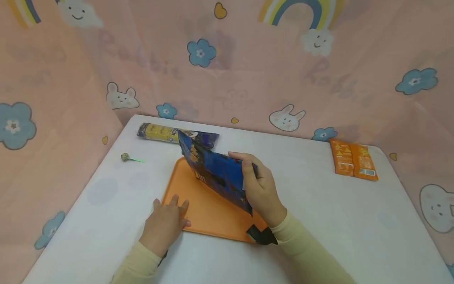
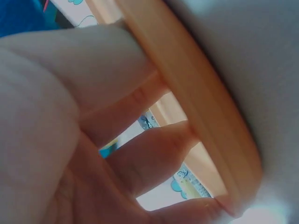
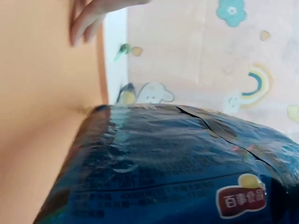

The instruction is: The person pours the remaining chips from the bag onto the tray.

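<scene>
A dark blue snack bag (image 1: 223, 173) is tilted above the orange tray (image 1: 209, 213). My right hand (image 1: 260, 189) grips the bag by its right end, thumb on the near face. The bag's lower edge hangs close over the tray; whether it touches cannot be told. In the right wrist view, printed text and a red logo show on the bag (image 3: 154, 163). My left hand (image 1: 164, 223) rests on the tray's left front corner with fingers spread. Seen from the left wrist, its fingertips (image 2: 180, 135) touch the tray rim (image 2: 196, 98).
Behind the tray lies a long yellow and purple packet (image 1: 159, 133). A lollipop (image 1: 125, 157) with a green stick is at the left. An orange packet (image 1: 354, 161) lies at the far right of the white table (image 1: 319, 221). A patterned pink cloth (image 1: 241, 86) stands behind.
</scene>
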### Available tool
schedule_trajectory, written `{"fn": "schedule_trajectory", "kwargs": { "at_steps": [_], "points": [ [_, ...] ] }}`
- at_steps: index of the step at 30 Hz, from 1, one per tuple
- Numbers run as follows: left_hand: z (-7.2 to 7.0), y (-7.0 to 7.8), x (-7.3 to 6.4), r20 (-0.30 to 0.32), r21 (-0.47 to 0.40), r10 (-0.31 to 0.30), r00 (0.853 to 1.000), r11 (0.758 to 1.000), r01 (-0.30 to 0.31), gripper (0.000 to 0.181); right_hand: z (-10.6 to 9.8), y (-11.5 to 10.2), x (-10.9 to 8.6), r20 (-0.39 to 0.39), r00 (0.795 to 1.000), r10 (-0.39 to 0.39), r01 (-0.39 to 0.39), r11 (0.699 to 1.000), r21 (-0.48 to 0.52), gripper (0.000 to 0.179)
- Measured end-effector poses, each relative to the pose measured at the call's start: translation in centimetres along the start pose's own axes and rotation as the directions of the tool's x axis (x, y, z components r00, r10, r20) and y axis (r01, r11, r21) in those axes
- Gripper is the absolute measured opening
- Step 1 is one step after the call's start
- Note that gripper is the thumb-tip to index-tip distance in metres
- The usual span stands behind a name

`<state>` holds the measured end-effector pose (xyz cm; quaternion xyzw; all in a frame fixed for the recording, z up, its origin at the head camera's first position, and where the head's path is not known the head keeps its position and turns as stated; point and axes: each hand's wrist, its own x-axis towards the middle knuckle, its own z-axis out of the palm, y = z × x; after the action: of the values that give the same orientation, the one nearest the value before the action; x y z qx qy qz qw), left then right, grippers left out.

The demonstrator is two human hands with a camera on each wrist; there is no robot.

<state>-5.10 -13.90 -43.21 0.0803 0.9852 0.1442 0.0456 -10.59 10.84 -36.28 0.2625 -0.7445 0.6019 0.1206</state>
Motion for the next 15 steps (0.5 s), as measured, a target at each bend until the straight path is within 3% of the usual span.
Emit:
{"fn": "schedule_trajectory", "kwargs": {
  "at_steps": [4, 10, 15],
  "points": [
    [0.1, 0.0, 0.0, 0.009, -0.005, 0.002, 1.0, 1.0, -0.002, 0.057, 0.2, 0.7, -0.4, -0.031, 0.999, 0.031, -0.03, 0.999, 0.013, 0.041],
    [0.0, -0.2, 0.4, -0.011, 0.072, 0.102, 0.995, 0.992, -0.101, 0.057, -0.4, 0.3, -0.4, -0.003, 0.997, 0.073, -0.073, 0.997, 0.016, 0.042],
    [-0.2, -0.3, 0.7, 0.006, 0.061, 0.099, 0.995, 0.993, -0.099, 0.058, -1.9, -1.9, 0.0, -0.057, 0.998, 0.013, -0.01, 0.998, 0.055, 0.046]
  ]
}}
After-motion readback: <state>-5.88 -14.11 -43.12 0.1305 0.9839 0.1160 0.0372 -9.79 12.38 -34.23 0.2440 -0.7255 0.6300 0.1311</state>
